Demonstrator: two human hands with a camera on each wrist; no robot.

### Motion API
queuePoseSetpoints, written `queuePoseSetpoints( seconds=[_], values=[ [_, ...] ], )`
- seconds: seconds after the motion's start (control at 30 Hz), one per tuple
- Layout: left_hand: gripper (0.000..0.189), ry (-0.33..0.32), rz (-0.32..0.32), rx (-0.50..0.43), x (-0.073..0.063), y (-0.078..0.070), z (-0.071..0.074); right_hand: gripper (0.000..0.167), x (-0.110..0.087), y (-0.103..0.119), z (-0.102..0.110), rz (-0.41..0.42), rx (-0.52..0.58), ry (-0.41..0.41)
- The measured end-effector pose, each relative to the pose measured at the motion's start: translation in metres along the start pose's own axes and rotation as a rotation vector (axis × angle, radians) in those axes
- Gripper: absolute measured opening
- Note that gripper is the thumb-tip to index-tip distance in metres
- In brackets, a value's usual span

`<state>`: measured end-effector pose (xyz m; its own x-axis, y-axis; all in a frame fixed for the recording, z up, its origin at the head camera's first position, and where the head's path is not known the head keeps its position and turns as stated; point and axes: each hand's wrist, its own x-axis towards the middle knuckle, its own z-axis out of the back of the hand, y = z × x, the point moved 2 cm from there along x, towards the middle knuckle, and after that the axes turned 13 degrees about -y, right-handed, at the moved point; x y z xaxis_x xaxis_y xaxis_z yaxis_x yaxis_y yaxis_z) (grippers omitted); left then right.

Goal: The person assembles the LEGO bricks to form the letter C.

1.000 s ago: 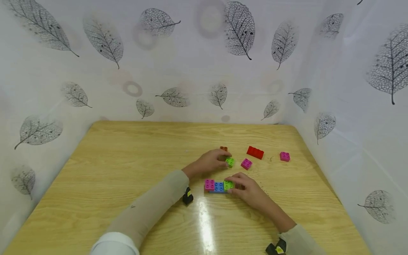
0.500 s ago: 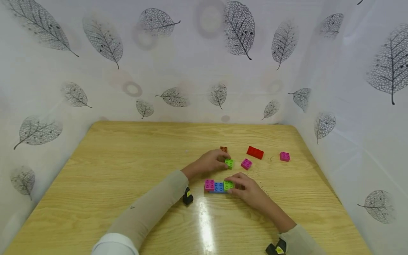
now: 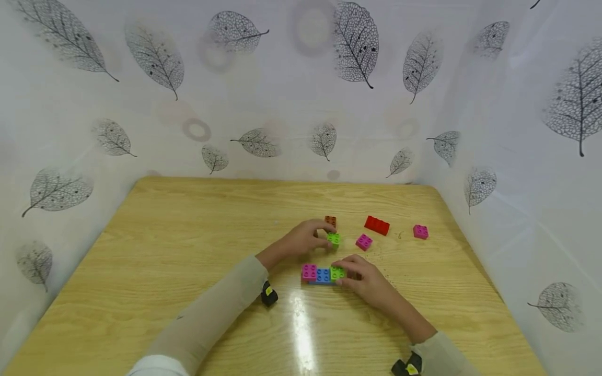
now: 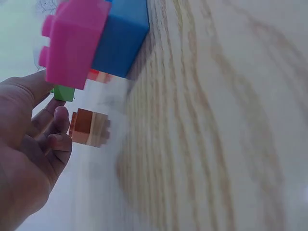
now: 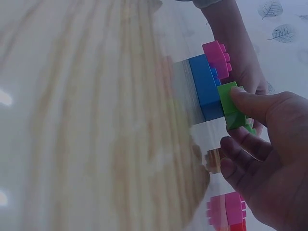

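Observation:
My left hand (image 3: 304,238) pinches a small lime-green toy building brick (image 3: 333,240) between thumb and fingers. In the left wrist view that green brick (image 4: 63,93) is partly hidden behind a pink brick. Nearer me stands a joined piece: a long blue brick (image 3: 322,275) with a pink brick (image 3: 309,272) on its left end and a second green brick (image 3: 336,272) on its right end. My right hand (image 3: 369,281) grips this second green brick, thumb on its near side, as the right wrist view also shows on the green brick (image 5: 231,103).
An orange-brown brick (image 3: 331,221) lies just beyond my left fingers. To the right are a pink brick (image 3: 363,242), a long red brick (image 3: 377,225) and another pink brick (image 3: 420,232). Leaf-patterned cloth (image 3: 282,94) surrounds the wooden table (image 3: 202,224) behind and at the sides.
My left hand has drawn slightly to the left with the small green brick, away from the loose pink brick. My right hand and the joined bricks stay in place.

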<state>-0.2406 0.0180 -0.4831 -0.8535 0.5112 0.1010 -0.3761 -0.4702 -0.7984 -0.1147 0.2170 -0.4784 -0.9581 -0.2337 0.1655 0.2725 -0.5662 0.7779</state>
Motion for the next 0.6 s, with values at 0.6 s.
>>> queuePoseSetpoints(
  seconds=[0.6],
  values=[
    [0.04,-0.058,-0.044,-0.056,-0.05,-0.01,0.028,0.04,-0.001,0.001,0.001,-0.014,-0.012,-0.004]
  ],
)
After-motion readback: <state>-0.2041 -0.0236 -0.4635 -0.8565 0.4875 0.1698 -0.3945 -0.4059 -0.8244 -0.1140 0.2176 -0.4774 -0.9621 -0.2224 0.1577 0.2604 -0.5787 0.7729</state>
